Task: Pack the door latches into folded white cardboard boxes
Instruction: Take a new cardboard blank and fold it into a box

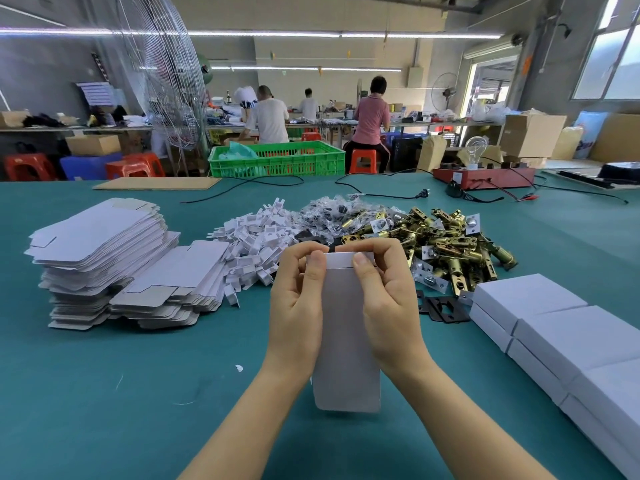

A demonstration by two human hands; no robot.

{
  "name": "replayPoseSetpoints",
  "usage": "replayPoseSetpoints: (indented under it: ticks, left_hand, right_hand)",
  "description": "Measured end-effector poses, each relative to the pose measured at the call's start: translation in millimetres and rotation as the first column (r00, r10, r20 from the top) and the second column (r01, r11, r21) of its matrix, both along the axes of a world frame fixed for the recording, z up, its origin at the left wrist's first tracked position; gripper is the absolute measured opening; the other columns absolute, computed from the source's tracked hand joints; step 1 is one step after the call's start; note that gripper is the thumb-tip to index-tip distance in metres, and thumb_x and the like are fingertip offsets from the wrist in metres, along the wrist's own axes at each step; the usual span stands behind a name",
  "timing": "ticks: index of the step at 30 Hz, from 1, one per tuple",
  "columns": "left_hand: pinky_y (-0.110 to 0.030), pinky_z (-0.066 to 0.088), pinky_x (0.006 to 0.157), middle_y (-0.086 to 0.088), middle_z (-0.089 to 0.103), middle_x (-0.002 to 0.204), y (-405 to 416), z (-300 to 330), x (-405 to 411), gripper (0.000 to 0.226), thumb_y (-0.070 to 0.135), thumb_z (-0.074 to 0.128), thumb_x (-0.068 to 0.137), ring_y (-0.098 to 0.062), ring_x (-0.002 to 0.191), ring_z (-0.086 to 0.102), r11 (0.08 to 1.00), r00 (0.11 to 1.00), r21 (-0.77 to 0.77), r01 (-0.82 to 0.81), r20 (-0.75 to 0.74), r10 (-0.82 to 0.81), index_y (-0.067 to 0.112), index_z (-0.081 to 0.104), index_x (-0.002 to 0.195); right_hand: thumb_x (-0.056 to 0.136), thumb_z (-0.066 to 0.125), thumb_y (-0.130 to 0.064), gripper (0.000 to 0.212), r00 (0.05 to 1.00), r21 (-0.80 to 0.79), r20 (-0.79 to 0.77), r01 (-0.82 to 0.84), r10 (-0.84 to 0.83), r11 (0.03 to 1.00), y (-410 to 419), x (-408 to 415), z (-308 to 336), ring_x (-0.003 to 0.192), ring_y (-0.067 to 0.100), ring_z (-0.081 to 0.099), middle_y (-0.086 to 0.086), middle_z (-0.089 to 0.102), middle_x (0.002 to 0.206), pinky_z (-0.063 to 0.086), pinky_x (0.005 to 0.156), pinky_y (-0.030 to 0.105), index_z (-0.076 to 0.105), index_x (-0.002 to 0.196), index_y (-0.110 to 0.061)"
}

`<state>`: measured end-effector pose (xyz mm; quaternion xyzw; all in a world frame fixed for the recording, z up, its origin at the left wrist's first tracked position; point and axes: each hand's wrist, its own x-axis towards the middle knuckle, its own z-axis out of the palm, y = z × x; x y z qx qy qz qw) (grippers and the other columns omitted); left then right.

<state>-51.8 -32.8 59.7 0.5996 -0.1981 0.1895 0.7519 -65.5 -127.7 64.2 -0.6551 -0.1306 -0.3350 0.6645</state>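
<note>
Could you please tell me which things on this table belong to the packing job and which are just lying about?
Job: box held by left hand and right hand; latches; flat boxes; closed boxes; inserts; bagged parts; black plates.
Lying about: red unit; cables; cardboard sheet.

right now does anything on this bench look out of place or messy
Nothing looks damaged. The left stack of flat box blanks leans, its sheets fanned unevenly. A small white scrap lies loose on the green table. Two black plates sit apart from the latch pile, beside the finished boxes.
</note>
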Motion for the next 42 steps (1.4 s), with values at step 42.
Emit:
replayPoseSetpoints:
  ticks: [42]
  left_hand:
    - [-0.013, 0.041, 0.067, 0.023, 0.060, 0.085, -0.9, -6.4, -2.3, 0.015, 0.021, 0.045, 0.098, 0.000, 0.074, 0.053, 0.983, 0.977, 0.168, -0.080, 0.209, 0.044, 0.028, 0.058, 0.093]
  right_hand:
    - [0.095, 0.045, -0.014, 0.009, 0.981, 0.023, 0.125, 0.149, -0.150, 0.989, -1.9, 3.6, -11.8, 0.080, 0.023, 0.061, 0.003, 0.064, 0.086, 0.049, 0.072, 0.036, 0.051, 0.091, -0.017]
